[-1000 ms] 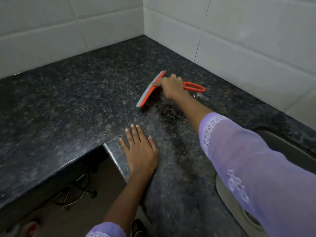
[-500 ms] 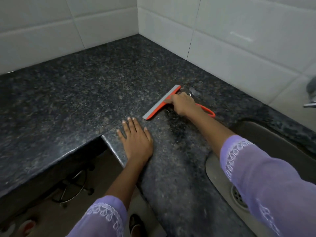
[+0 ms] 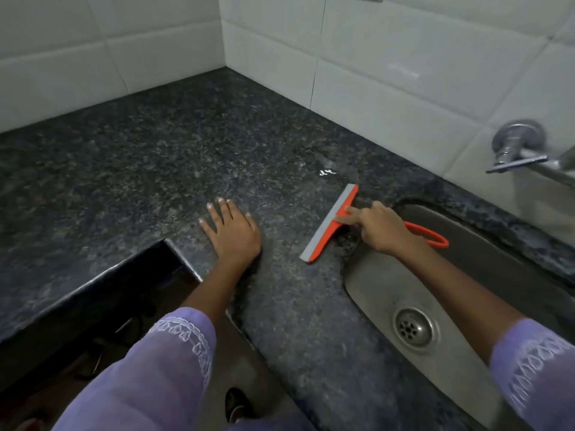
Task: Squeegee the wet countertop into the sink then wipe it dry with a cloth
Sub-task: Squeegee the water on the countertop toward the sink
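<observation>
An orange squeegee (image 3: pixel 330 223) with a grey rubber blade lies against the dark speckled granite countertop (image 3: pixel 193 157), just left of the steel sink (image 3: pixel 466 275). My right hand (image 3: pixel 378 227) grips its handle, index finger stretched along the orange head, and the handle's loop sticks out over the sink rim. My left hand (image 3: pixel 235 233) rests flat on the counter with fingers spread, near the inner corner of the counter edge. A small shiny patch of water (image 3: pixel 325 169) glints behind the blade. No cloth is in view.
White tiled walls (image 3: pixel 389 73) meet in the far corner. A metal tap (image 3: pixel 522 154) juts from the right wall above the sink. The sink drain (image 3: pixel 415 328) lies at lower right. The L-shaped counter's front edge drops to the floor at lower left.
My right hand has dragged the squeegee across the counter toward the sink, up to its rim. The left hand stays flat on the counter. The view has swung right, bringing in tap and drain.
</observation>
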